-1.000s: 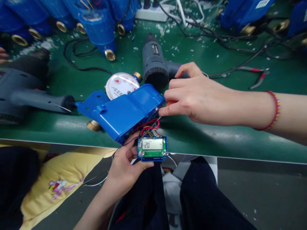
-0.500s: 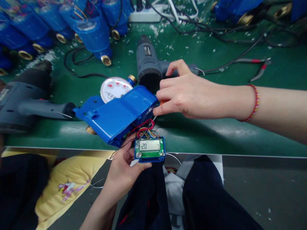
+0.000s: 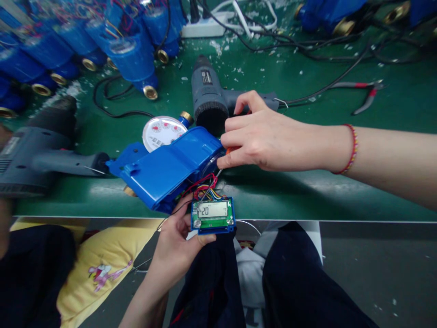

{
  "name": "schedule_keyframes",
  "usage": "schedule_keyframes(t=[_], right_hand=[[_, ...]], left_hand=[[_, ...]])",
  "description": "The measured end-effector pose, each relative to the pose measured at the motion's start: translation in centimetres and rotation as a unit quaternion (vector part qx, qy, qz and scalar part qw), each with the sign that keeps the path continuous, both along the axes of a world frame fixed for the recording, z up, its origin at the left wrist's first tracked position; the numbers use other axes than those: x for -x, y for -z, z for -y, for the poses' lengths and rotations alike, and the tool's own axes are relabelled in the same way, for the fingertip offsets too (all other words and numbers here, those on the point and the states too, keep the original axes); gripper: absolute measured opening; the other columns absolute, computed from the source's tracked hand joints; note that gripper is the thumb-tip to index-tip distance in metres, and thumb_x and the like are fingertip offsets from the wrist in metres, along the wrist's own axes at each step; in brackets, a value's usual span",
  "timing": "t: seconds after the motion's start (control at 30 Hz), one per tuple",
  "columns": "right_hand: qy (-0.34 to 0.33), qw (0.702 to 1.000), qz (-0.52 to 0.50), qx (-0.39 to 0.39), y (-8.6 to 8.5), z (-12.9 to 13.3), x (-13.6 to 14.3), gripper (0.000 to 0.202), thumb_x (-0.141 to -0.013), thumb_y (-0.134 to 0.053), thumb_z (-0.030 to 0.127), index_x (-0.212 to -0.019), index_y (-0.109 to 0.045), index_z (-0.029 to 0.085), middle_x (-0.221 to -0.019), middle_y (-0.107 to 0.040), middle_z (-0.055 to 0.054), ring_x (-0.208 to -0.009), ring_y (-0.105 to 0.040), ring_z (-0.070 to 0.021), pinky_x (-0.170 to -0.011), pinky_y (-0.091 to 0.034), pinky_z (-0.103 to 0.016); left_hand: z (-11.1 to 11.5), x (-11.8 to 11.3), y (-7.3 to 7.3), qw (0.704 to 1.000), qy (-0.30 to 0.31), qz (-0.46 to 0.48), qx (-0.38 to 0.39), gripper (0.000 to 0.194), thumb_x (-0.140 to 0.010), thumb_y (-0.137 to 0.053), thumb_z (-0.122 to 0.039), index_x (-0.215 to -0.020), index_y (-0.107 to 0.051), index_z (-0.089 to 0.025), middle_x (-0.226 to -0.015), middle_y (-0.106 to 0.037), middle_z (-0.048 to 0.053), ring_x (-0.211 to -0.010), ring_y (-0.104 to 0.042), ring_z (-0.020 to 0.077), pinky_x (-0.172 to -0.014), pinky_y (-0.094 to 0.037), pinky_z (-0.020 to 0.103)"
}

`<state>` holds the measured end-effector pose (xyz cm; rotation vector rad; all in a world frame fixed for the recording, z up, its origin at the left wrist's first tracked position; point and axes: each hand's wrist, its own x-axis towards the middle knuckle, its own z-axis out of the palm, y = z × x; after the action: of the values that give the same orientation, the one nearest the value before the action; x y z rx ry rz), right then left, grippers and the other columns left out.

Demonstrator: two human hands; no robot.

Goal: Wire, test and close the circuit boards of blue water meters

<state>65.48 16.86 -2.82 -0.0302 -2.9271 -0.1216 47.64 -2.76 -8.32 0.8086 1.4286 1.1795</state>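
My left hand (image 3: 177, 246) is closed on a small LCD display module (image 3: 213, 214), a green circuit board in a blue frame reading 20. Red, yellow and dark wires (image 3: 206, 184) run from it toward a blue plastic housing (image 3: 170, 164) lying tilted on the bench. In my right hand (image 3: 254, 136) is a screwdriver (image 3: 232, 149) with an orange handle, mostly hidden by the fingers. Its thin shaft slants down to the board's upper left; whether the tip touches is unclear. Behind the housing shows a round white meter dial (image 3: 164, 133).
A grey heat gun (image 3: 208, 93) lies behind my right hand, another heat gun (image 3: 44, 150) at left. Blue meter bodies (image 3: 129, 59) crowd the back left. Pliers (image 3: 367, 93), cables and a power strip (image 3: 205, 27) are farther back. A neighbour's arm (image 3: 4, 223) shows at left.
The camera view has shifted slightly. Both hands keep their grips, and the display module, housing and screwdriver stay almost where they were.
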Motion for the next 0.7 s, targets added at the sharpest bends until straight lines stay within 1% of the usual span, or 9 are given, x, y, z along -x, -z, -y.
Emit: schedule_keyframes(t=[0.13,0.2,0.23,0.3,0.37,0.43,0.5,0.63,0.7], right_hand=[[-0.004,0.996,-0.054,0.067,0.3,0.1,0.0,0.033,-0.097,-0.036,0.017,-0.084,-0.066,0.024,-0.069,-0.036,0.006,-0.083,-0.048,-0.0106,-0.096,-0.027,-0.053],[0.001,0.992,-0.077,0.104,0.2,0.2,0.0,0.033,-0.096,-0.039,0.02,-0.082,-0.068,0.024,-0.068,-0.037,0.007,-0.083,-0.049,-0.0092,-0.096,-0.027,-0.052],[0.006,0.991,-0.075,0.107,0.2,0.2,0.0,0.033,-0.097,-0.039,0.021,-0.084,-0.069,0.025,-0.068,-0.037,0.008,-0.084,-0.049,-0.0088,-0.096,-0.027,-0.052],[0.023,0.996,-0.038,0.077,0.1,0.4,-0.1,0.032,-0.098,-0.037,0.022,-0.092,-0.069,0.028,-0.07,-0.04,0.008,-0.087,-0.049,-0.0087,-0.097,-0.026,-0.052],[0.035,0.999,0.0,0.022,0.1,0.5,-0.1,0.032,-0.1,-0.036,0.023,-0.099,-0.067,0.03,-0.073,-0.043,0.008,-0.09,-0.048,-0.0093,-0.098,-0.026,-0.052],[0.032,0.999,0.001,-0.024,0.2,0.6,-0.2,0.031,-0.101,-0.036,0.023,-0.101,-0.066,0.03,-0.074,-0.044,0.007,-0.09,-0.048,-0.0101,-0.097,-0.028,-0.05],[0.018,0.998,-0.026,-0.047,0.5,0.7,-0.2,0.03,-0.1,-0.038,0.022,-0.101,-0.067,0.028,-0.073,-0.045,0.006,-0.086,-0.046,-0.011,-0.094,-0.03,-0.048],[-0.007,0.998,-0.057,-0.028,0.9,0.8,-0.7,0.036,-0.096,-0.035,0.012,-0.105,-0.067,0.025,-0.076,-0.049,0.003,-0.081,-0.045,-0.0132,-0.086,-0.032,-0.047],[-0.004,0.997,-0.07,-0.008,1.1,0.8,-1.4,0.041,-0.093,-0.032,0.006,-0.108,-0.066,0.025,-0.079,-0.051,0.001,-0.078,-0.045,-0.0148,-0.082,-0.033,-0.046]], left_hand=[[-0.1,0.0,-0.2,1.0,0.005,0.004,0.007,0.066,-0.057,-0.084,-0.005,-0.113,-0.05,-0.015,-0.091,-0.077,0.002,-0.08,-0.073,0.0126,-0.071,-0.055,0.011],[-0.1,0.0,-0.3,1.0,0.01,0.002,0.01,0.066,-0.058,-0.084,-0.004,-0.114,-0.049,-0.013,-0.091,-0.077,0.003,-0.081,-0.073,0.0129,-0.072,-0.055,0.011],[-0.2,0.0,-0.2,1.0,0.009,0.002,0.01,0.067,-0.058,-0.084,-0.004,-0.114,-0.049,-0.013,-0.09,-0.077,0.003,-0.081,-0.073,0.0131,-0.072,-0.055,0.011],[-0.2,0.1,-0.1,1.0,0.006,0.006,0.01,0.069,-0.057,-0.084,-0.004,-0.115,-0.048,-0.013,-0.091,-0.077,0.003,-0.082,-0.073,0.0137,-0.072,-0.056,0.012],[-0.2,0.1,0.0,1.0,0.005,0.011,0.008,0.07,-0.057,-0.084,-0.004,-0.115,-0.048,-0.013,-0.09,-0.077,0.003,-0.081,-0.073,0.0139,-0.072,-0.056,0.012],[-0.1,0.2,0.1,1.0,0.005,0.017,0.005,0.07,-0.057,-0.084,-0.005,-0.116,-0.048,-0.014,-0.091,-0.077,0.003,-0.082,-0.073,0.0144,-0.072,-0.056,0.013],[0.0,0.2,0.2,1.0,0.002,0.023,0.004,0.072,-0.056,-0.085,-0.006,-0.117,-0.048,-0.015,-0.092,-0.077,0.003,-0.082,-0.073,0.0152,-0.072,-0.057,0.014],[0.1,0.0,0.2,1.0,-0.021,0.013,0.013,0.076,-0.053,-0.087,-0.007,-0.118,-0.047,-0.014,-0.092,-0.077,0.004,-0.083,-0.073,0.0168,-0.072,-0.057,0.015],[0.2,-0.1,0.2,0.999,-0.034,0.004,0.019,0.079,-0.051,-0.087,-0.007,-0.118,-0.046,-0.014,-0.09,-0.077,0.005,-0.084,-0.073,0.0176,-0.071,-0.057,0.015]])
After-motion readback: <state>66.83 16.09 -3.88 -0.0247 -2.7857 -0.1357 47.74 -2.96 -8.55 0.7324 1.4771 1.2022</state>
